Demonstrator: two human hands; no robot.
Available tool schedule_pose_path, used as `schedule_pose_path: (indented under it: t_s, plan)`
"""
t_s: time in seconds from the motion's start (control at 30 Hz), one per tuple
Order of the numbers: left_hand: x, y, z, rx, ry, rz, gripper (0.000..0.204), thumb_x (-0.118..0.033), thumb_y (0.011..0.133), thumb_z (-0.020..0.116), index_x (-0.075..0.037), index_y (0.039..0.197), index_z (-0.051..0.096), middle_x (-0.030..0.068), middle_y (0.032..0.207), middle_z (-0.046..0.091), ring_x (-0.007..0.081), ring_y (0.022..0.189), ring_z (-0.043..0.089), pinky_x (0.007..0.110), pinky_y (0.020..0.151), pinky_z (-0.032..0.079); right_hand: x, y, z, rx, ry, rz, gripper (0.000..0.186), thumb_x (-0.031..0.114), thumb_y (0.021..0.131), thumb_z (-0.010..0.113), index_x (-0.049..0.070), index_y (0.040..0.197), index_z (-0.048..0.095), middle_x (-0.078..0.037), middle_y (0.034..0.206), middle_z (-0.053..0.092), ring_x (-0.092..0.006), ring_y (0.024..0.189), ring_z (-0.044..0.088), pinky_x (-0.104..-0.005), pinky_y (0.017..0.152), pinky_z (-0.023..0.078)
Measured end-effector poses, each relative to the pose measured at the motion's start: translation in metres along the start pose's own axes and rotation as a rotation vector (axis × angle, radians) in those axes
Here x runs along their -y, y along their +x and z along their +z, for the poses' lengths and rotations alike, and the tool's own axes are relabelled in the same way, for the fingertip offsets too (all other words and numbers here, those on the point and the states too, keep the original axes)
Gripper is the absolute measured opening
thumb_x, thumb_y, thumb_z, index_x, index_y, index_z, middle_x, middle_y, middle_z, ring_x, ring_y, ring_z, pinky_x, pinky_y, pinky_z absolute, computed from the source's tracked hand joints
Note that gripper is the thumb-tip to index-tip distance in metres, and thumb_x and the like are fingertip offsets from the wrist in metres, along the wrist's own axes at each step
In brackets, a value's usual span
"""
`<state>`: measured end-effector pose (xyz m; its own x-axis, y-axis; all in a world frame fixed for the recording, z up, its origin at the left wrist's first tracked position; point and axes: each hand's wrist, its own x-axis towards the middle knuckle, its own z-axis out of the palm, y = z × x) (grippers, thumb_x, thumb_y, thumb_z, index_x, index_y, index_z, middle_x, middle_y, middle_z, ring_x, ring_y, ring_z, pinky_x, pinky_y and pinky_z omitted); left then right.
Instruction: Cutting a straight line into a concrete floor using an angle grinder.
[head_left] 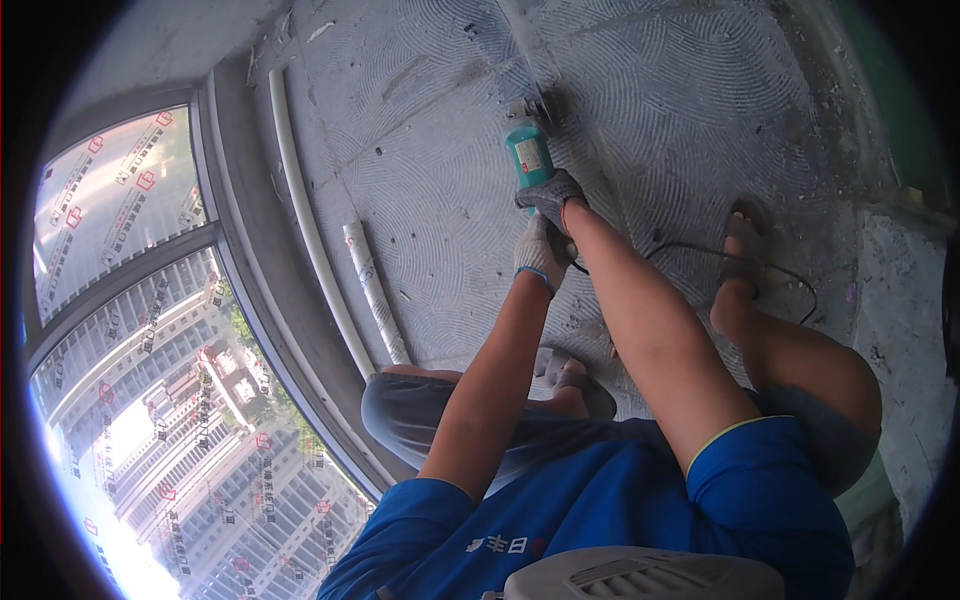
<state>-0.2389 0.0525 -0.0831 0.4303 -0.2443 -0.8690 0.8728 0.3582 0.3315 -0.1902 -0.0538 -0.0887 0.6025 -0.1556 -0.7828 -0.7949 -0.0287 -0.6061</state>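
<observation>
Both my gloved hands grip a teal angle grinder (528,150) held out in front of me, low over the grey floor. My right hand (556,194), in a dark grey glove, wraps round the body farther forward. Behind it, my left hand (541,246) in a paler glove is closed on the rear end. The grinder's head meets the floor at a dark, dusty patch (555,102), by a straight line running away from me. Dust and blur hide the disc. A black power cord (690,246) trails from the rear of the grinder to the right.
Swirled ridges cover the concrete floor (450,170). Along the left lie a long white pipe (300,200) and a shorter printed tube (372,290), beside a film-covered window (130,210). My sandalled feet stand either side, the right foot (742,240) near the cord. A pale slab (900,300) lies right.
</observation>
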Motion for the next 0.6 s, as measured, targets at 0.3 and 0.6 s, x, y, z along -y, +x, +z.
schedule_pose_path:
  t_s: [0.3, 0.6]
  plan:
    - [0.005, 0.0, -0.004, -0.008, -0.011, -0.002, 0.033, -0.036, 0.1, 0.043, -0.013, 0.119, 0.056, 0.0048, 0.11, 0.064, 0.0216, 0.089, 0.061, 0.035, 0.062, 0.048, -0.003, -0.004, 0.0, 0.022, 0.002, -0.009, 0.056, 0.033, 0.06, 0.084, 0.003, 0.105, 0.068, -0.015, 0.102, 0.071, -0.0257, 0.095, 0.067, -0.0354, 0.087, 0.051]
    - [0.008, -0.011, 0.008, -0.105, -0.06, 0.049, 0.03, -0.04, 0.096, 0.053, -0.011, 0.091, 0.058, 0.0049, 0.072, 0.059, 0.0198, 0.057, 0.056, 0.034, 0.048, 0.043, 0.003, -0.017, -0.003, 0.005, 0.021, 0.043, 0.057, 0.031, 0.06, 0.084, 0.003, 0.106, 0.066, -0.015, 0.103, 0.07, -0.0264, 0.095, 0.067, -0.0361, 0.086, 0.052]
